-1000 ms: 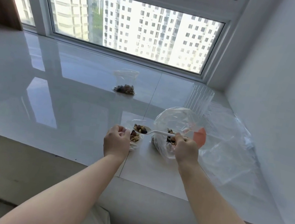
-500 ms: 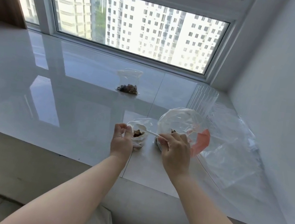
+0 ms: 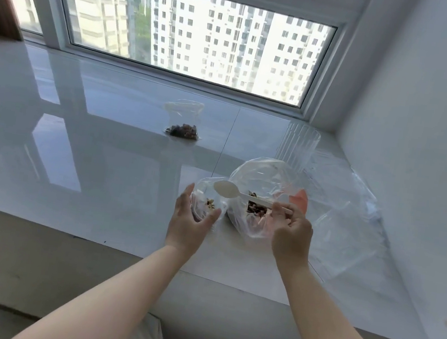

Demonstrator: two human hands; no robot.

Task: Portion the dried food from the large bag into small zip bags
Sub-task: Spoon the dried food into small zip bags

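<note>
- Holding a white plastic spoon [image 3: 226, 189] by its handle, the right hand [image 3: 291, 233] pinches it with curled fingers; the bowl, seen empty, hangs over the small clear zip bag [image 3: 206, 200].
- The left hand [image 3: 187, 221] cups the near side of that small bag, fingers spread and relaxed, thumb at its right edge.
- The large clear plastic bag [image 3: 261, 180] of dark dried food [image 3: 257, 208] sits on the glossy white tabletop [image 3: 103, 158], just right of the small bag.
- A filled small zip bag [image 3: 183, 126] lies well apart, toward the window.
- Risk, as judged: the loosely held small bag may slump and spill its portion.
- Risk: the limp mouth of the large bag may fold shut, catching the spoon and scattering pieces.
</note>
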